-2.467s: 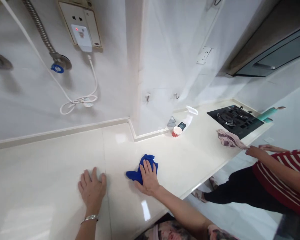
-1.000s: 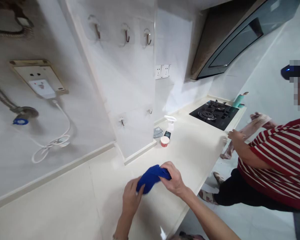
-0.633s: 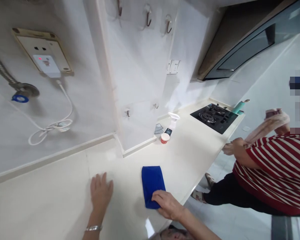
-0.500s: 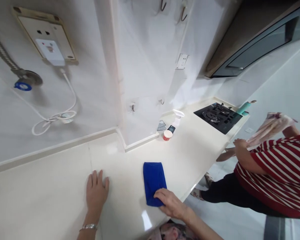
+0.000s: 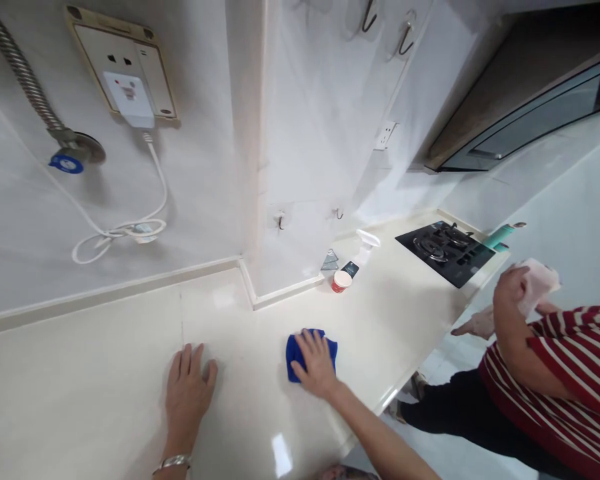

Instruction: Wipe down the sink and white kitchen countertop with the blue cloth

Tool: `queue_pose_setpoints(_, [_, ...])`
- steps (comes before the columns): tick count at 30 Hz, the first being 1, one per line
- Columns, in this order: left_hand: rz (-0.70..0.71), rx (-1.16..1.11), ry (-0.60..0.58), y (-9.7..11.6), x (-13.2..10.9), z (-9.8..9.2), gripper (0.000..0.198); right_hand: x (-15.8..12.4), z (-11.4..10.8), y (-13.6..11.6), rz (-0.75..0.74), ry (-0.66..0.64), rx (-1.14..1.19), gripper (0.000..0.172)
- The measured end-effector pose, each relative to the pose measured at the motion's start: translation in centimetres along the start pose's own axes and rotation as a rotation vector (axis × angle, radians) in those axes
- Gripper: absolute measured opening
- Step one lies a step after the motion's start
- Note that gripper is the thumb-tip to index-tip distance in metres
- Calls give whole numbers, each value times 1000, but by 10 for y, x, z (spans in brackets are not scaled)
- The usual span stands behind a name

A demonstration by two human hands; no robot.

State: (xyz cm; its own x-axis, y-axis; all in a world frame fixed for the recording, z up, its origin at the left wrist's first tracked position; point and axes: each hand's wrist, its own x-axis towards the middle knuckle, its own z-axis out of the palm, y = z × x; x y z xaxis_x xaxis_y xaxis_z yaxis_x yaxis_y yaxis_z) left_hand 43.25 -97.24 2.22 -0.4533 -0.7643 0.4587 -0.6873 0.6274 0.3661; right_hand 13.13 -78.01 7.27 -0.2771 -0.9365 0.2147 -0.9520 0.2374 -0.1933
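My right hand (image 5: 316, 365) lies on a blue cloth (image 5: 296, 369), its fingers spread over the top and the palm covering part of it. The cloth rests on the pale countertop (image 5: 105, 393), its edges showing around the hand. To the left, my left hand (image 5: 190, 387) is flat on the same counter with fingers outstretched and nothing in it. A thin seam in the surface runs just beyond its fingertips.
Farther along the counter stand a red and white tub (image 5: 341, 281), a small dark packet (image 5: 351, 269), a white spray bottle (image 5: 366, 245) and a gas hob (image 5: 445, 250). At right, a person in a striped shirt (image 5: 575, 360) holds a pale cloth (image 5: 539, 283). A coiled white cord (image 5: 115, 239) hangs at left.
My right hand has gone from gripping the cloth's near edge to lying spread on top of it. Less of the cloth shows now. My left hand stays on the counter.
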Motion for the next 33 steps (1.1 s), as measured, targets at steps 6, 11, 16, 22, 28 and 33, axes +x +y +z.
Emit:
queue_pose_setpoints(6, [-60,76,-92,12,6,-11,61,-15,29,-18,7,-14,48,61])
queue_pose_setpoints(11, [-313,189,-11,34,8,-22,76,-29,16,4,-101,9,111,60])
queue_pose_setpoints(16, [-271,210,-45,39,10,-27,76,-71,-1,70,-16,-27,21,59])
queue_pose_setpoints(22, [-275,202,-59,42,14,-30,77,-71,-28,160,551,-21,-234,52])
queue_pose_setpoints(28, [-279,190,-70,42,14,-31,82,-19,-17,137,834,-47,-335,55])
queue_pose_setpoints(33, [-292,184,-56,39,13,-27,81,18,8,102,581,33,-244,52])
